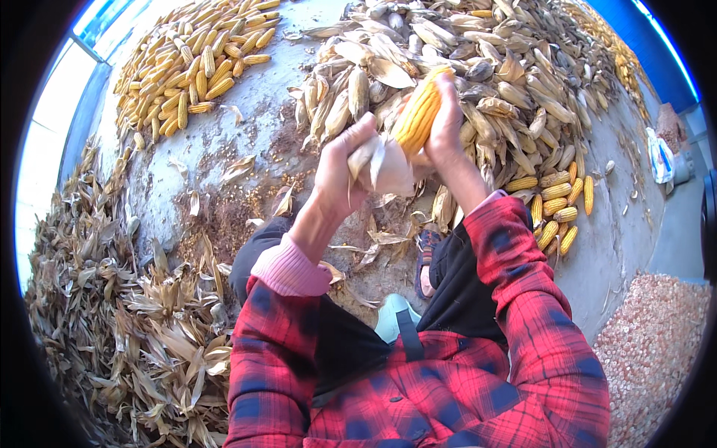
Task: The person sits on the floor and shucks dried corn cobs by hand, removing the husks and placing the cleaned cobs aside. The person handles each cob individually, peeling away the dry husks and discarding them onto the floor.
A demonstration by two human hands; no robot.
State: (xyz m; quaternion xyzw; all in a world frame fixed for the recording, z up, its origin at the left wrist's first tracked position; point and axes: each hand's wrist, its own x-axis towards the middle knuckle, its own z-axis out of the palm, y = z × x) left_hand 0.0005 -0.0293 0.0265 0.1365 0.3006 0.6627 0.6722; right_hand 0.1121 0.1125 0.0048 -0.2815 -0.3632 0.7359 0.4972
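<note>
A yellow corn cob [420,115] is held up between my hands, its kernels bare and its tip pointing up and to the right. My right hand [445,126] grips the cob along its right side. At the cob's lower end, my left hand [344,162] is closed around pale husk leaves [386,165], which are peeled down from the kernels. Just beyond my hands lies a large heap of unhusked corn ears [504,84]. The fingers behind the cob and husk are partly hidden.
Husked cobs [190,67] form a pile at upper left; a smaller group [554,201] lies right of my right forearm. Loose dry husks [140,336] are heaped at lower left. At lower right spreads a pile of bare cob cores [650,347]. A white bag [661,157] stands at far right.
</note>
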